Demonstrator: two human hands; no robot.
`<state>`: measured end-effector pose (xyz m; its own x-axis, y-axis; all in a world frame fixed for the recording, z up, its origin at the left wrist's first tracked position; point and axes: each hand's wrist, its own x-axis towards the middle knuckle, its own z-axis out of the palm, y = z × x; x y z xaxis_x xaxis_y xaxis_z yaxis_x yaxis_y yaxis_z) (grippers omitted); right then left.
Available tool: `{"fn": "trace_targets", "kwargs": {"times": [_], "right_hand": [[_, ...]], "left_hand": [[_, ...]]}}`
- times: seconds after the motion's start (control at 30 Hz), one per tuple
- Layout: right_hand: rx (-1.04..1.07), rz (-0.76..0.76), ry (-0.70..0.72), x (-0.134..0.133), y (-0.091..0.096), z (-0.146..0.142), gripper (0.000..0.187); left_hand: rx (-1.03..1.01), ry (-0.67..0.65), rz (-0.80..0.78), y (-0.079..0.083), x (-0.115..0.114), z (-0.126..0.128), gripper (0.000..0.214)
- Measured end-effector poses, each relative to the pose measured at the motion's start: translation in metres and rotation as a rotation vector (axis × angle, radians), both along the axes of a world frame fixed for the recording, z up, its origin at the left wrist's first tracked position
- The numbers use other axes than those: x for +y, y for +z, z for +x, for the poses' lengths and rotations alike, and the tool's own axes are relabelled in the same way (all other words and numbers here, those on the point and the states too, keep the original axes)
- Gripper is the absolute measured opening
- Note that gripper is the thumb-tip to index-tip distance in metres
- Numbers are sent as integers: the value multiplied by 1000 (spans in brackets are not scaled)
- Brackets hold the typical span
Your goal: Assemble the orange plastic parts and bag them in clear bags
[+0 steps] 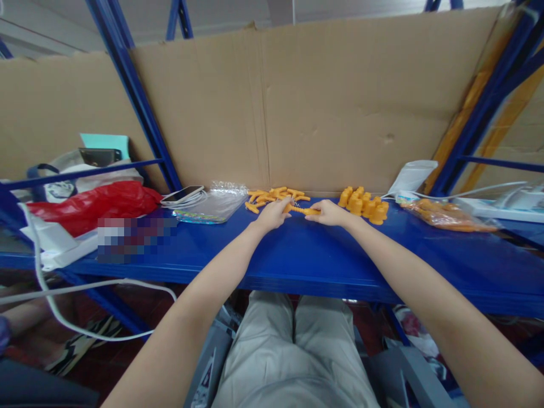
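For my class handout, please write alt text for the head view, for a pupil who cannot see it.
A person's left hand and right hand hold a slim orange piece between them over a blue table. Loose orange pieces lie behind the left hand, stubby orange pieces stand beyond the right, and a cardboard panel rises behind.
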<state>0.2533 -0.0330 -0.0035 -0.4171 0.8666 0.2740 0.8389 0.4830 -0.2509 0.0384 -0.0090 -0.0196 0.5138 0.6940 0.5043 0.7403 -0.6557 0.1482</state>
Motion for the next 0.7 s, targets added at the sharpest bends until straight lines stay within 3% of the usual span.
{"fn": "trace_targets", "kwargs": {"times": [0.17, 0.27, 0.33, 0.53, 0.7], "right_hand": [[214, -183, 64, 4, 0, 6, 28], [179, -203, 22, 3, 1, 7, 29], [64, -148, -24, -1, 2, 5, 30], [-469, 221, -247, -18, 7, -12, 30], [-548, 296, -294, -24, 10, -23, 32]], "left_hand": [[1, -44, 33, -1, 1, 1, 41], [-20, -74, 33, -2, 1, 2, 40], [-40, -80, 9, -2, 0, 4, 36], [-144, -108, -58, -2, 1, 10, 28], [-182, -111, -120, -1, 2, 10, 30]]}}
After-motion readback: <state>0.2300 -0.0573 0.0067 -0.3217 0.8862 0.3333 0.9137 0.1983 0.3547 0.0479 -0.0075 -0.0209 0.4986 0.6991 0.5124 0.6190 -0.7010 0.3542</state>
